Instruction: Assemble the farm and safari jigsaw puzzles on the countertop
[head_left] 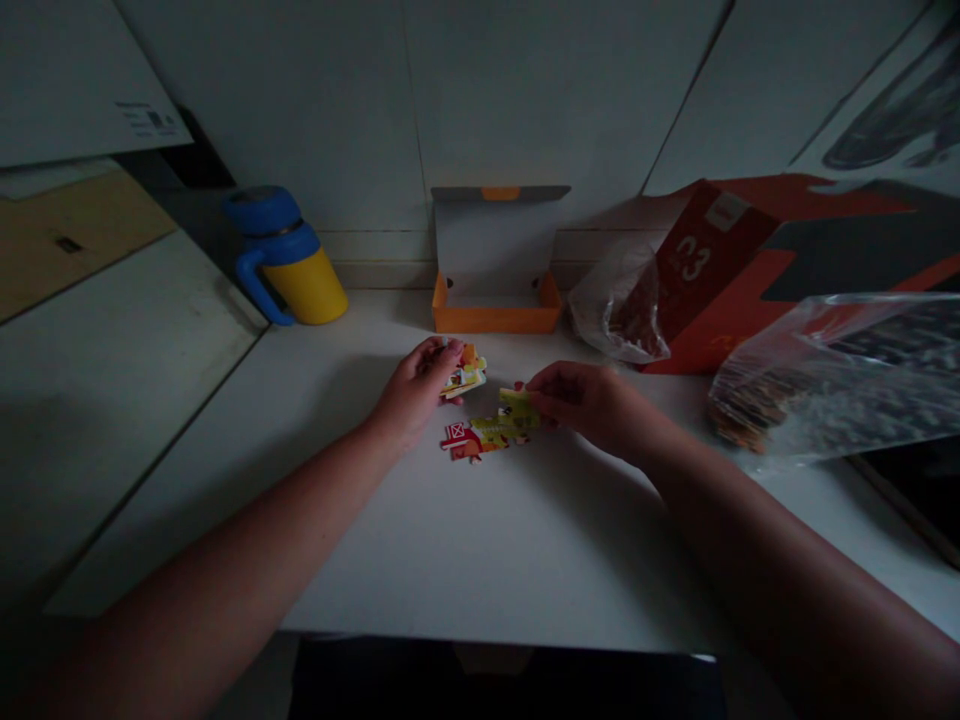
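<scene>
My left hand [414, 392] pinches a small stack of colourful jigsaw pieces [466, 372] just above the white table [480, 540]. My right hand [585, 398] pinches a yellow-green puzzle piece [516, 399] at the right end of a joined strip of pieces [487, 434] that lies flat on the table between both hands. The strip is red at its left end and yellow at its right. Both hands are closed on their pieces.
An open orange box [495, 318] with its grey lid raised stands behind the hands. A blue and yellow mug [289, 262] is at the back left. A red carton [735, 262] and clear plastic bags [832, 385] fill the right side.
</scene>
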